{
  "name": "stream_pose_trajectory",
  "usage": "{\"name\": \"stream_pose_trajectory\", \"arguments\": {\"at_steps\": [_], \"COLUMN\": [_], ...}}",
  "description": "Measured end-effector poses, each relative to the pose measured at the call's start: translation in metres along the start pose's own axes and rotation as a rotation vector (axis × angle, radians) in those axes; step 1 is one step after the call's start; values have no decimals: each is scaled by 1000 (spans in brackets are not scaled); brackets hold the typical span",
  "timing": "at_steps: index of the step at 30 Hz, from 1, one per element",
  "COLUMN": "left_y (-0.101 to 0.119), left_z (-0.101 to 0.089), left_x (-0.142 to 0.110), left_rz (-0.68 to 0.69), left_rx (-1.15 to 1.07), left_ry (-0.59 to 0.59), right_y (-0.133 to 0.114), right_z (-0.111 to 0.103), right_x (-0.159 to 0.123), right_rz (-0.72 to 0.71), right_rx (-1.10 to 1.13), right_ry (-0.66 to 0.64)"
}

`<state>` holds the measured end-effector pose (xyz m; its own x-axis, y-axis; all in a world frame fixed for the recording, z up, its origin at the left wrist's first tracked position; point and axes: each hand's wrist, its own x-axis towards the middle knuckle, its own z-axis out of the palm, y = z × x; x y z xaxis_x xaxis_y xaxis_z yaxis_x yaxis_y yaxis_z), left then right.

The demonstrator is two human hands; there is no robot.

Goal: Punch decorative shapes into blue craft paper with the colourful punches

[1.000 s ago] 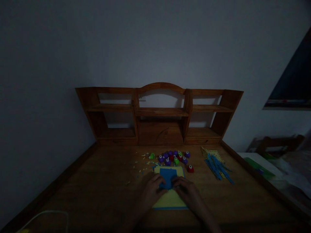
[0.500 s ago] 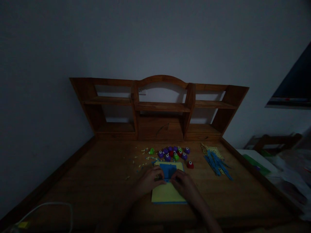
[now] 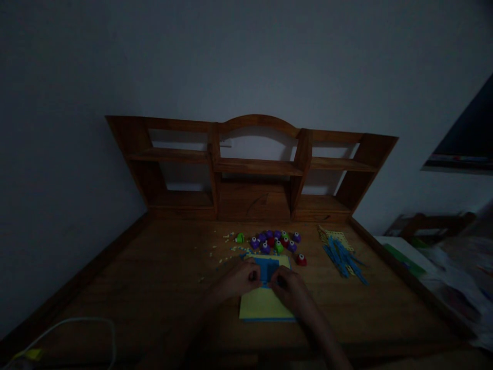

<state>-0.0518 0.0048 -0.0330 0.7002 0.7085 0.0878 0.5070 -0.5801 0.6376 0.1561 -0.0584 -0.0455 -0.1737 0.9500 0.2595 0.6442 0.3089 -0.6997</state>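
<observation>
A blue sheet (image 3: 267,268), paper or thin foam, lies on a larger pale yellow sheet (image 3: 264,304) with a blue layer showing along its front edge. My left hand (image 3: 245,276) pinches at the lower left of the blue sheet. Opposite it, my right hand (image 3: 287,286) pinches near the lower right edge. The fingertips of both hands are close together, and the dim light hides the exact grip. Just beyond the sheets are small purple, green and red eye-shaped pieces (image 3: 278,246). Tiny yellow and blue scraps (image 3: 236,250) are scattered to their left.
To the right lie a heap of blue strips (image 3: 341,257) and a perforated yellow sheet (image 3: 339,238). A wooden shelf unit (image 3: 257,167) stands at the back of the desk (image 3: 154,288). A white cable (image 3: 87,319) curves at the front left. Beyond the right edge is a chair (image 3: 442,222).
My left hand has curled in slightly, its fingers now more bent at the blue sheet's edge. My right hand stays almost in place. The view has shifted a little.
</observation>
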Motion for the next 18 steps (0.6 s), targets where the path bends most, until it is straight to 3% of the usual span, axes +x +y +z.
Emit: {"name": "stream_pose_trajectory", "arguments": {"at_steps": [7, 12, 15, 18], "left_y": [2, -6, -9, -7], "left_z": [-3, 2, 0, -5], "left_x": [8, 24, 34, 42], "left_rz": [-4, -98, -134, -140], "left_rx": [17, 30, 23, 38], "left_ry": [-44, -115, -174, -239], "right_y": [1, 3, 10, 18], "right_z": [-2, -5, -8, -14], "right_x": [3, 6, 14, 30], "right_rz": [-25, -12, 3, 26], "right_rx": [20, 7, 35, 75], "right_ry": [-36, -84, -173, -356]}}
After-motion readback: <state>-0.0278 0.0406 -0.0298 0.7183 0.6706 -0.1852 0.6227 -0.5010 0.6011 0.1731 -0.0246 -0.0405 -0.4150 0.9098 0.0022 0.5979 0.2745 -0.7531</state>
